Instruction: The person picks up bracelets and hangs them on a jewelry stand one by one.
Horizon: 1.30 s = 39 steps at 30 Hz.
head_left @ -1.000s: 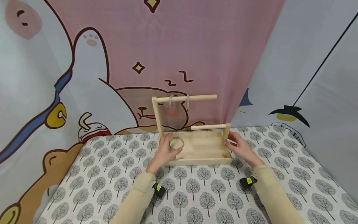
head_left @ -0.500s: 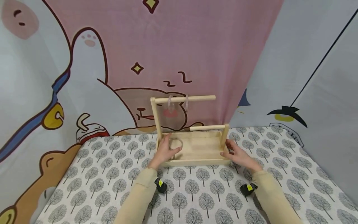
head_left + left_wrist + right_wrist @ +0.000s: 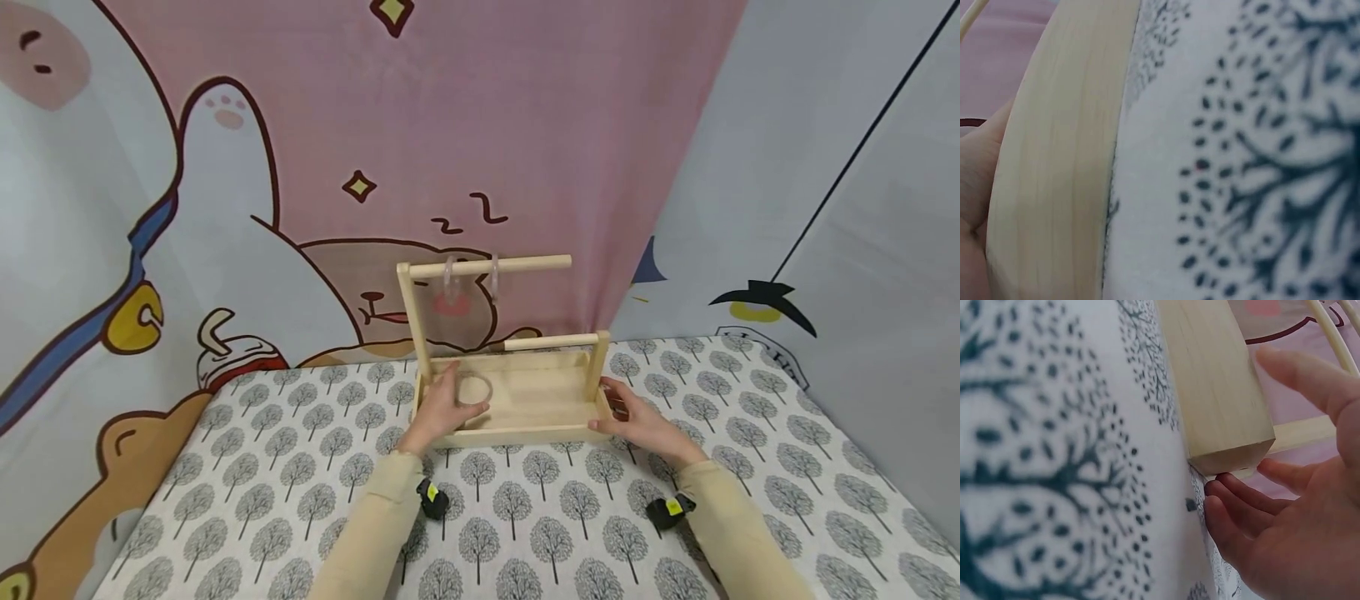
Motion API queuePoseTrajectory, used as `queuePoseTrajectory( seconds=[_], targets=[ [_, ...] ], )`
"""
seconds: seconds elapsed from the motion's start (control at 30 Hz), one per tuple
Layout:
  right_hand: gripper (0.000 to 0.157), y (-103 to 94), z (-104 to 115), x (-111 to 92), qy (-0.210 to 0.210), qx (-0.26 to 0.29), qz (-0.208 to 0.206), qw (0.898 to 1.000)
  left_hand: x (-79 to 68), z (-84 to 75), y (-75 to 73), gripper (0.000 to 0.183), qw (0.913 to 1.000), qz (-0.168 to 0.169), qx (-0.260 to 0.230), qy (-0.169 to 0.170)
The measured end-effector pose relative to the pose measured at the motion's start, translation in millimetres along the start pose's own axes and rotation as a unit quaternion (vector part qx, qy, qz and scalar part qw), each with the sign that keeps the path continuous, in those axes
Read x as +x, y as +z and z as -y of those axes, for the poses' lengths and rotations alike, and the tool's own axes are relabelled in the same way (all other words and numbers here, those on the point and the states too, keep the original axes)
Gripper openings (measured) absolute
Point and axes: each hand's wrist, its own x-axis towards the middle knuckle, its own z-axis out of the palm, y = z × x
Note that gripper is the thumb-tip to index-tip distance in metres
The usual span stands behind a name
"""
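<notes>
A pale wooden tray stand (image 3: 517,435) sits at the far side of the table, with a tall post at its left and a shorter one at its right. My left hand (image 3: 438,410) grips the tray's left end, its thumb reaching inside along the front wall. Near that thumb a thin greyish ring (image 3: 489,385) lies in the tray. My right hand (image 3: 641,423) holds the front right corner, thumb on the rim and fingers against the outer end. In the right wrist view the fingertips (image 3: 1225,481) meet the tray's end. The left wrist view shows the front wall (image 3: 1063,156) close up.
Two translucent rings, one being the left ring (image 3: 449,279), hang from the upper dowel (image 3: 532,263). A lower dowel (image 3: 551,342) points left from the short post (image 3: 597,367). Behind rises a cartoon-printed curtain (image 3: 570,125). A tree-patterned cloth (image 3: 300,500) covers the table.
My right hand has slid from beside the short post toward me, onto the tray's front right corner. My left hand stays at the left end. The view has shifted slightly.
</notes>
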Motion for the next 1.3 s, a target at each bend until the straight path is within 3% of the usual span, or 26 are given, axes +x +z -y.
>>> queuePoseTrajectory(
  seconds=[0.37,0.73,0.97,1.17,1.3],
  targets=[
    [0.088,1.4,-8,-1,0.014,0.013,-0.014,1.0,-0.7,-1.6,1.6,0.089,0.9982,0.005,0.047,0.036],
    [0.083,1.3,-7,-1,0.023,0.034,-0.017,0.999,0.0,-6.4,1.8,0.072,0.9946,0.017,0.101,0.014],
    [0.086,1.4,-9,0,0.029,0.041,-0.013,0.999,-1.7,-6.2,2.0,0.062,0.9951,0.011,0.097,0.015],
    [0.086,1.7,-7,1,0.023,0.05,-0.015,0.998,-0.3,4.3,5.4,0.061,0.9942,0.002,0.099,0.04],
    [0.084,2.5,-7,1,0.016,0.05,-0.015,0.998,-2.2,-2.2,1.3,0.06,0.9946,0.014,0.1,0.023]
  ],
)
